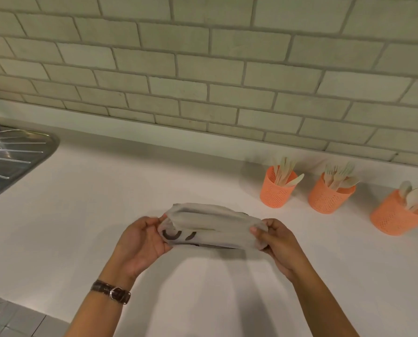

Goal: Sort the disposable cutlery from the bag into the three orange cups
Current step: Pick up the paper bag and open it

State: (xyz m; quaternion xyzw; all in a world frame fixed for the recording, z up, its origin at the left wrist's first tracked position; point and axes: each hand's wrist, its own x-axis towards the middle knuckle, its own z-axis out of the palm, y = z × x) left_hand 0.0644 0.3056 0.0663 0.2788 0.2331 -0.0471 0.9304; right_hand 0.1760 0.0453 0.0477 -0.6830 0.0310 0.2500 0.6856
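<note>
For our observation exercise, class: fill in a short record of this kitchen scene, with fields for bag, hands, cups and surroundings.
bag: bunched, held over white counter
left hand: grips bag's left end
right hand: grips bag's right end
left cup: knives
middle cup: forks
right cup: spoons
far left: sink drainboard

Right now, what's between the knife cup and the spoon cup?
The fork cup stands between the knife cup and the spoon cup, with bare counter either side, seen in the head view.
</note>
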